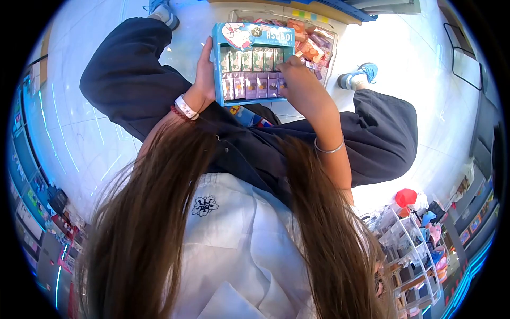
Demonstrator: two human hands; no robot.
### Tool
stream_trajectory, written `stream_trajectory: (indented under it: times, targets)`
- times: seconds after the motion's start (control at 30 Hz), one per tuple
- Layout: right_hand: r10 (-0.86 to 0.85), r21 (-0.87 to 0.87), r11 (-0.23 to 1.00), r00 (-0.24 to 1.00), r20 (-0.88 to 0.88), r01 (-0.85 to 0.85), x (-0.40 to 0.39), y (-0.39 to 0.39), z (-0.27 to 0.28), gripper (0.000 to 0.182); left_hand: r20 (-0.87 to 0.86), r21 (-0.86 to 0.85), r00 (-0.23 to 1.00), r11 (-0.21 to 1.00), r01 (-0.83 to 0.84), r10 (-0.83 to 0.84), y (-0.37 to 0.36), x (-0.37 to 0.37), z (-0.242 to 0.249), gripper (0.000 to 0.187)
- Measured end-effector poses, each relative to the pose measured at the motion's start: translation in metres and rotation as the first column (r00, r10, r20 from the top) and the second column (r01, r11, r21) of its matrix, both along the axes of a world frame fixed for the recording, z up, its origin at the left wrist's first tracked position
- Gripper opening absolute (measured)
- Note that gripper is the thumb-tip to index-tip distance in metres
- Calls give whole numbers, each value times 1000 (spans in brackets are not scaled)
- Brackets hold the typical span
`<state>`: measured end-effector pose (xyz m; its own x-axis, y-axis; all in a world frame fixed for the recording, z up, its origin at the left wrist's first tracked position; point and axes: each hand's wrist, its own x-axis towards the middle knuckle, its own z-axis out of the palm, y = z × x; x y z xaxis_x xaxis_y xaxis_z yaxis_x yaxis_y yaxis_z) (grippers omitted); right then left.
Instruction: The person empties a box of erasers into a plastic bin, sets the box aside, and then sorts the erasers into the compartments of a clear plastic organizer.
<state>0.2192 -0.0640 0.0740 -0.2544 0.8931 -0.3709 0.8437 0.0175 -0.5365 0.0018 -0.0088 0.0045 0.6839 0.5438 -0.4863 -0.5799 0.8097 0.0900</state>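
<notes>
A blue cardboard display box [254,102] with "ASOBO!" on its top panel is tilted up between my hands, over my lap. Two rows of small packets show in its open front: greenish-white packets [258,59] above, purple packets [251,86] below. My left hand [205,77] is closed on the box's left side, with the thumb pointing up along it. At the right side, the bent fingers of my right hand [307,87] close over the edge beside the end packets. Those fingers cover part of both rows, and their tips are partly hidden.
Behind the box, a clear plastic bin [332,53] of orange and pink packets stands on the shiny white floor [396,64]. Something colourful [244,115] lies under the box. At the lower right is a white rack [411,255] of goods; shelves [26,175] line the left.
</notes>
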Motion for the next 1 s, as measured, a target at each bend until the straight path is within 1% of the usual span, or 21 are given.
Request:
stream_trajectory:
  times: [0.1, 0.17, 0.27, 0.33, 0.37, 0.43, 0.47, 0.53, 0.57, 0.6, 0.63, 0.67, 0.7, 0.73, 0.77, 0.8, 0.83, 0.87, 0.9, 0.93, 1.0]
  targets:
    - [-10, 6, 1000, 1000, 20, 10, -2, -3, 1, 43, 15, -5, 999, 999, 32, -32, -3, 0, -3, 69]
    - [-26, 11, 1000, 999, 30, 25, -3, -3, 3, 42, -44, 15, 999, 1000, 12, -12, -2, 1, -1, 68]
    - [-44, 28, 999, 999, 18, 43, -3, -3, 5, 37, -68, 37, 998, 999, 16, -13, -2, 1, 2, 68]
    - [-74, 108, 991, 997, 3, 73, -3, -3, 9, 34, -38, 46, 999, 999, 11, -9, -2, 1, 1, 68]
    - [-75, 108, 991, 997, 4, 74, -2, -3, 9, 34, -22, 56, 1000, 998, 6, -5, -3, 0, -1, 68]
    - [-38, 232, 971, 996, -75, 55, 3, -4, 7, 33, -5, 65, 1000, 998, 1, -1, -2, -1, -4, 68]
    - [-38, 232, 971, 996, -76, 55, 5, -3, 6, 33, -30, 78, 999, 997, -8, 11, -1, -2, -4, 68]
    - [-34, 143, 988, 987, -159, 57, 10, 2, 5, 31, -55, 94, 998, 995, -16, 21, 1, -3, -2, 67]
    - [-36, 144, 988, 987, -158, 59, 17, 7, 8, 31, -131, 113, 991, 993, -21, 36, 2, -4, -1, 72]
    - [-64, 126, 986, 947, -313, 108, 28, 14, 14, 30, -205, 131, 977, 991, -26, 53, 3, -4, 0, 77]
    - [-89, 102, 983, 884, -459, 152, 41, 20, 15, 29, -29, 142, 997, 988, -62, 67, 4, -8, -2, 72]
    - [-213, 75, 954, 830, -515, 292, 61, 27, 1, 27, -27, 140, 997, 988, -64, 69, 4, -9, -3, 72]
    - [-305, 22, 917, 736, -605, 397, 78, 33, 5, 25, -81, 152, 990, 983, -99, 112, 4, -10, -2, 70]
    - [-343, 131, 858, 745, -571, 496, 96, 39, -7, 25, -133, 168, 979, 977, -133, 156, 5, -11, -1, 68]
    - [-481, 27, 741, 559, -675, 670, 105, 42, -20, 25, -80, 166, 982, 974, -155, 170, 3, -12, -3, 65]
    - [-598, 3, 652, 516, -613, 759, 126, 46, -50, 26, -75, 170, 982, 973, -157, 171, 4, -13, -4, 65]
    - [-680, -87, 574, 414, -605, 814, 141, 47, -77, 28, -54, 175, 982, 970, -169, 181, 4, -14, -3, 65]
    - [-707, -238, 482, 214, -674, 843, 152, 47, -110, 28, -34, 178, 981, 967, -181, 190, 4, -14, -3, 65]
    - [-756, -318, 389, 102, -647, 865, 156, 50, -137, 25, 126, 159, 979, 971, -178, 159, 3, -15, -3, 65]
    - [-787, -372, 367, 71, -613, 852, 158, 54, -160, 22, 129, 163, 978, 970, -183, 162, 3, -15, -2, 65]
    - [-770, -368, 386, 76, -634, 846, 144, 56, -175, 19, 258, 142, 957, 974, -177, 136, 1, -16, 0, 65]
